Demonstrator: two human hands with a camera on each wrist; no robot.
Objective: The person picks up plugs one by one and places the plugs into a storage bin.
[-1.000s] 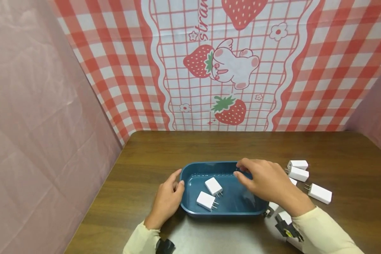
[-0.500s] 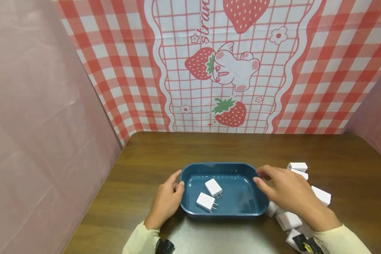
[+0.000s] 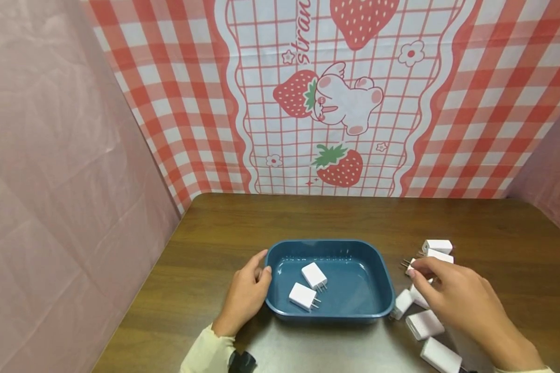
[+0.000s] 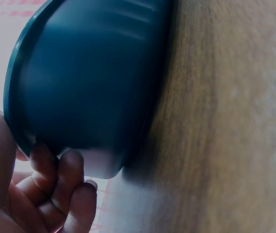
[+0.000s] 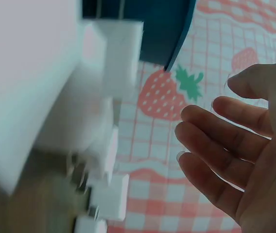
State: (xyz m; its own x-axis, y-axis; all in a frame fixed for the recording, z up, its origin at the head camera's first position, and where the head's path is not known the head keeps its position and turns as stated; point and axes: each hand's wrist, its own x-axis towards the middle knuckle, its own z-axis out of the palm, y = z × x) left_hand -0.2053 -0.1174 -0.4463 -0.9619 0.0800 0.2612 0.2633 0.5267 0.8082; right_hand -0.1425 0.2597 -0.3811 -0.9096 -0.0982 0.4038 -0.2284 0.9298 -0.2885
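Two white USB charger plugs, one (image 3: 313, 275) behind the other (image 3: 303, 296), lie in the left half of a dark blue tray (image 3: 354, 290). My left hand (image 3: 245, 294) holds the tray's left end, thumb and fingers at its rim; the left wrist view shows curled fingers against the tray wall (image 4: 89, 82). Over the loose chargers at the tray's right is my right hand (image 3: 466, 300), its fingertips at a small charger (image 3: 410, 267) that they partly hide. In the right wrist view the fingers are loosely bent and apart, with nothing between them.
Several more white chargers lie on the wooden table (image 3: 224, 223) right of the tray, among them a front one (image 3: 441, 355) and a back one (image 3: 437, 246). A red checked strawberry cloth (image 3: 340, 155) hangs behind the table. A pink cloth (image 3: 65, 181) hangs at the left.
My right hand has moved right, from over the tray's right end to the loose chargers. My left hand, the tray and its two chargers have stayed put.
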